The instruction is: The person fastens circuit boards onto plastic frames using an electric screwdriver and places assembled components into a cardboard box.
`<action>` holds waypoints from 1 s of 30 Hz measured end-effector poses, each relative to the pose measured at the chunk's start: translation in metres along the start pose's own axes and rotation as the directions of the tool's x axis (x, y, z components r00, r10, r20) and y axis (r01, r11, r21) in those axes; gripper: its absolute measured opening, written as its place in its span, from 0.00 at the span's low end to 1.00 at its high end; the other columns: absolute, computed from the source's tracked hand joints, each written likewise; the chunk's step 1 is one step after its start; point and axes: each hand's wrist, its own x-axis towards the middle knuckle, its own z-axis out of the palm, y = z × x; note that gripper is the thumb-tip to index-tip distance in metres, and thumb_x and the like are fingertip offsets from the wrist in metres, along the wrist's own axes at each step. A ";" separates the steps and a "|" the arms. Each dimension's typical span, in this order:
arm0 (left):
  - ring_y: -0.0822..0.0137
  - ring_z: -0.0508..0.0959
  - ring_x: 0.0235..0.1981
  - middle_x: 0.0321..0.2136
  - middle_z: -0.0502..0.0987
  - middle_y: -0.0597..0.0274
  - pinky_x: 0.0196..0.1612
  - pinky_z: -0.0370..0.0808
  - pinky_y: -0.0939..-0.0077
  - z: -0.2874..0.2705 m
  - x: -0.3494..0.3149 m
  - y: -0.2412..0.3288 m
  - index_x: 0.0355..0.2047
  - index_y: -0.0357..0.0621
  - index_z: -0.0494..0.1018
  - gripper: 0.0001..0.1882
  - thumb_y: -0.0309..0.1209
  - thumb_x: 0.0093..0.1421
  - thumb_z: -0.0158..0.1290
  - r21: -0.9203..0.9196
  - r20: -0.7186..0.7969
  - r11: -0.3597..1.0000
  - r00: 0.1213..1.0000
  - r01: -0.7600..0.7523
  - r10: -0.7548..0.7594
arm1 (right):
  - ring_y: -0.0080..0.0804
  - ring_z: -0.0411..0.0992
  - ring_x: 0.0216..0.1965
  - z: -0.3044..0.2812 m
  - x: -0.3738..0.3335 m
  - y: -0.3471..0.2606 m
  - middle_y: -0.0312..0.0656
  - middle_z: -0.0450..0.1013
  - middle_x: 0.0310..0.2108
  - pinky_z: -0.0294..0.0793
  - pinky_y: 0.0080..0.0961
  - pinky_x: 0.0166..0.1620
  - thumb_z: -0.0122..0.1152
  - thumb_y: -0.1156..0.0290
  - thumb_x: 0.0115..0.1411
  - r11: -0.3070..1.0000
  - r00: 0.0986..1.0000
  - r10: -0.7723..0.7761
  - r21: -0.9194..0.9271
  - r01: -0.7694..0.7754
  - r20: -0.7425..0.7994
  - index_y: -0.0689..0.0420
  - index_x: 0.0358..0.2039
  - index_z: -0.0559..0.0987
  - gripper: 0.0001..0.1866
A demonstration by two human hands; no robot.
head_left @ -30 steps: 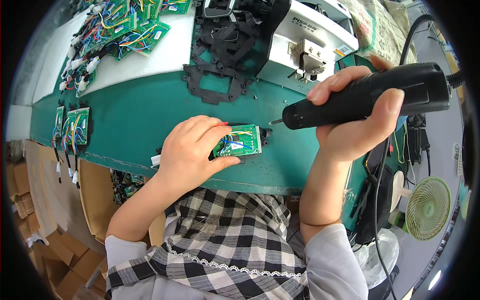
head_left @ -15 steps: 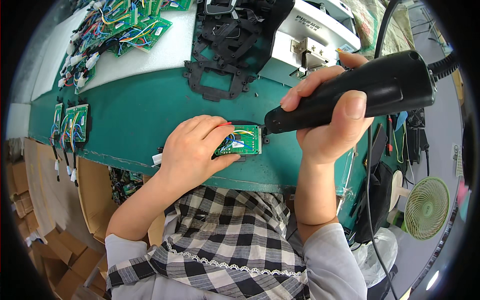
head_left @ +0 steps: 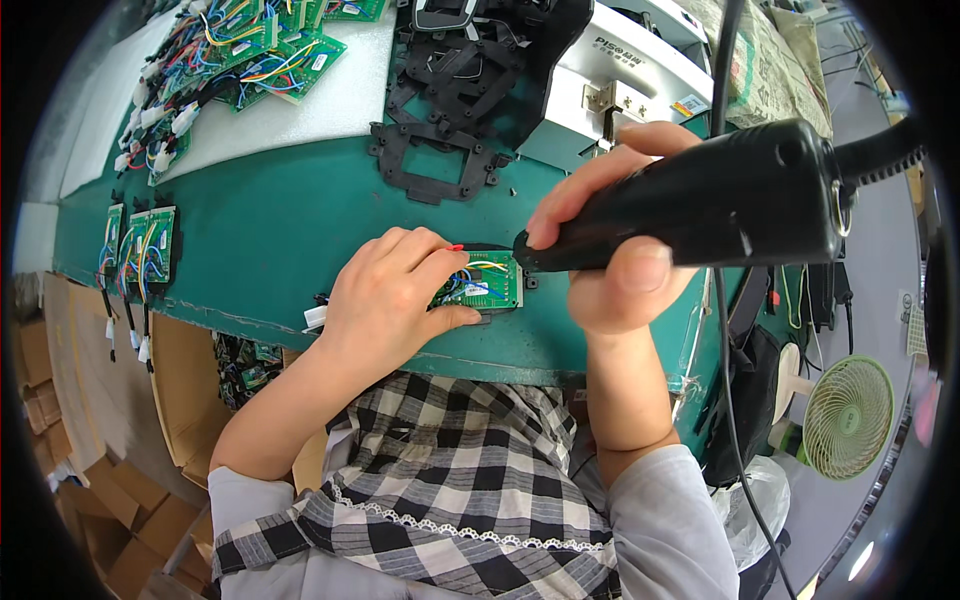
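Observation:
My left hand (head_left: 392, 292) is closed over the left part of a green circuit board (head_left: 503, 283), gripping it down on the bench. Coloured wires bunch between the fingers and the board. Part of a black plastic frame (head_left: 531, 283) shows around the board; the rest is hidden. In my right hand (head_left: 615, 275) is a black electric screwdriver (head_left: 710, 205), held almost level with the fingers wrapped round its body. Its nose is at the board's upper right corner, and the bit's tip cannot be made out.
Black plastic frames (head_left: 440, 160) are stacked at the back, beside a white machine (head_left: 625, 75). Wired boards (head_left: 290, 65) pile up on white foam (head_left: 340, 90) at the far left, and several more lie at the left edge (head_left: 152, 245). A cable (head_left: 722, 330) hangs on the right, near a green fan (head_left: 848, 418).
The screwdriver has moved left and slightly down, its nose coming closer over the board's upper right corner. My left hand and the board have stayed put.

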 end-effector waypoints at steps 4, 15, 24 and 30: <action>0.58 0.74 0.38 0.37 0.75 0.61 0.38 0.72 0.66 0.002 0.000 0.001 0.41 0.43 0.73 0.30 0.36 0.35 0.69 -0.004 0.024 1.000 1.000 -0.017 0.017 | 0.34 0.67 0.13 -0.021 0.022 -0.003 0.48 0.68 0.18 0.70 0.26 0.18 0.47 0.40 0.59 0.997 0.986 -0.082 -0.007 0.082 -0.147 0.67 0.50 0.58 0.39; 0.60 0.71 0.38 0.32 0.70 0.61 0.44 0.68 0.67 0.002 0.020 0.002 0.37 0.42 0.71 0.31 0.46 0.34 0.67 0.166 -0.028 0.985 0.999 0.036 -0.032 | 0.38 0.70 0.13 -0.049 0.086 -0.007 0.51 0.69 0.17 0.73 0.27 0.18 0.53 0.41 0.56 0.939 0.896 -0.334 -0.189 0.289 -0.291 0.70 0.44 0.62 0.39; 0.56 0.71 0.36 0.31 0.70 0.59 0.40 0.68 0.65 0.011 0.020 0.000 0.33 0.40 0.69 0.30 0.44 0.34 0.69 0.133 -0.050 0.986 0.995 0.097 -0.091 | 0.37 0.67 0.13 -0.037 0.050 -0.019 0.48 0.67 0.18 0.71 0.31 0.20 0.48 0.40 0.57 0.997 0.983 -0.075 -0.031 0.071 -0.165 0.68 0.49 0.59 0.40; 0.56 0.71 0.35 0.30 0.69 0.58 0.38 0.67 0.64 0.010 0.020 -0.001 0.32 0.41 0.68 0.30 0.44 0.34 0.69 0.149 -0.057 0.984 0.995 0.093 -0.085 | 0.36 0.67 0.13 -0.024 0.003 -0.014 0.48 0.66 0.19 0.71 0.32 0.19 0.52 0.39 0.55 0.993 0.990 0.102 0.077 -0.095 -0.094 0.66 0.52 0.58 0.41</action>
